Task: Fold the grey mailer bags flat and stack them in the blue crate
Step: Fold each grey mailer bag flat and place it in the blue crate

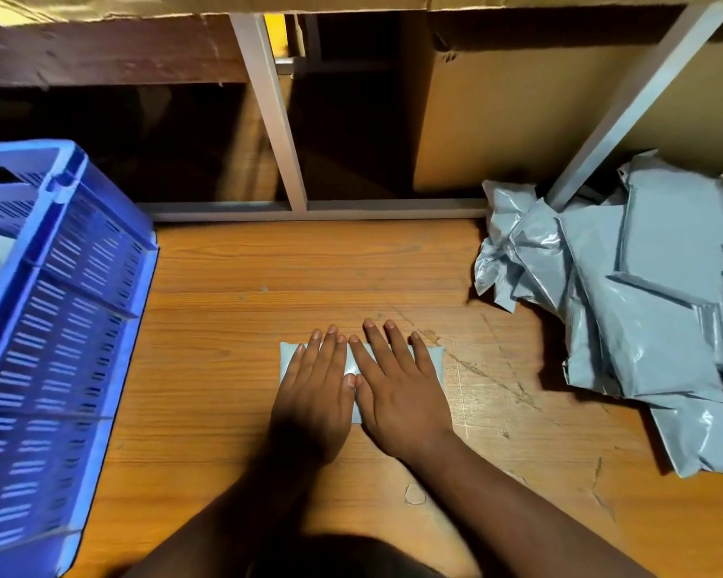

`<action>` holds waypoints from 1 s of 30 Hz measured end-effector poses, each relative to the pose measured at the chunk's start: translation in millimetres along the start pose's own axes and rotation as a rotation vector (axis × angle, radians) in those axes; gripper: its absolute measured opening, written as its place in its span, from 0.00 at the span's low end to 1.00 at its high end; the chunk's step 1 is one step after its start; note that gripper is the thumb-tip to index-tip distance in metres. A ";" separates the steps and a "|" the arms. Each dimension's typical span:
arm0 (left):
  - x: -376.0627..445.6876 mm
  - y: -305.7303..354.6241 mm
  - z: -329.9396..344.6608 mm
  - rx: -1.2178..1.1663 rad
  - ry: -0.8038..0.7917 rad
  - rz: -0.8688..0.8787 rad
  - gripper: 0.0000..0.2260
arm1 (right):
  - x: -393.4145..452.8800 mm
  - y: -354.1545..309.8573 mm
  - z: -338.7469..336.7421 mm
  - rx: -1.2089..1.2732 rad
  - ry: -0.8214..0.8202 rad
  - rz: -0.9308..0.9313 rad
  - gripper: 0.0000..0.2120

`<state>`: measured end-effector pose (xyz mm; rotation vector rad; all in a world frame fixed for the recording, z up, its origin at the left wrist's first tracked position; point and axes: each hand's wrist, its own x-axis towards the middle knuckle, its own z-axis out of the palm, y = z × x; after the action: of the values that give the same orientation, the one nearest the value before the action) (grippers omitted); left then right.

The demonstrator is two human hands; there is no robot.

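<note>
A small folded grey mailer bag (434,359) lies flat on the wooden surface (234,327) in the middle of the view. My left hand (316,394) and my right hand (397,390) press down on it side by side, fingers straight and spread, covering most of it. Only its left edge, right end and a strip between the hands show. The blue crate (72,310) stands at the left, its slotted wall facing me. A loose pile of grey mailer bags (643,310) lies at the right.
A grey metal frame (276,131) with a low crossbar stands behind the wooden surface, and a slanted leg meets the pile at the right. Cardboard boxes (518,118) sit behind the frame. Something pale grey shows inside the crate at the far left.
</note>
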<state>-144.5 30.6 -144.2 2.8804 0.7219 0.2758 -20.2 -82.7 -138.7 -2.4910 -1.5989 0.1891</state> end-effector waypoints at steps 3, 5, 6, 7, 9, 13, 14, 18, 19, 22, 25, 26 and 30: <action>0.6 0.7 -4.2 -0.007 -0.048 -0.013 0.26 | 0.2 -0.2 0.2 0.019 0.009 0.004 0.26; 0.4 0.7 -6.3 -0.027 -0.109 -0.039 0.28 | -0.5 1.7 0.2 0.035 0.000 -0.005 0.26; -1.1 -1.0 -7.3 -0.032 -0.123 -0.057 0.29 | -2.3 3.8 -0.2 0.044 -0.004 -0.010 0.26; -3.5 -3.9 -8.2 -0.026 -0.131 -0.077 0.30 | -5.0 7.2 -1.8 0.055 -0.007 -0.003 0.27; -7.5 -12.9 -10.5 0.014 -0.151 -0.119 0.33 | -11.0 17.9 -4.9 0.066 0.003 0.058 0.29; -12.9 -24.6 -13.6 0.048 -0.201 -0.131 0.36 | -20.6 30.6 -6.4 0.064 0.016 0.143 0.31; -13.7 -24.1 -13.9 0.039 -0.206 -0.130 0.35 | -22.0 29.8 -6.0 0.067 0.009 0.143 0.31; -11.7 -21.5 -13.0 0.037 -0.234 -0.135 0.36 | -18.1 26.2 -7.4 0.079 -0.028 0.143 0.32; -12.1 -21.5 -13.9 0.033 -0.241 -0.134 0.36 | -18.6 26.1 -9.3 0.080 -0.040 0.144 0.32; -10.0 -20.4 -20.3 0.015 -0.212 -0.150 0.36 | -17.3 25.6 -19.0 0.078 -0.049 0.153 0.33; -1.7 -14.3 -27.8 0.034 -0.090 -0.107 0.31 | -7.2 12.2 -29.3 0.086 0.059 0.118 0.30; 2.3 -11.6 -26.9 0.031 -0.064 -0.082 0.29 | -2.1 5.5 -28.0 0.090 0.075 0.089 0.28; 9.7 -7.9 -10.9 0.010 -0.103 -0.025 0.28 | 12.5 -10.0 -8.5 0.097 0.032 0.043 0.26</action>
<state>-142.0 43.4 -133.8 2.8681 0.7417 0.1203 -22.2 -67.9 -128.4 -2.4432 -1.4882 0.2261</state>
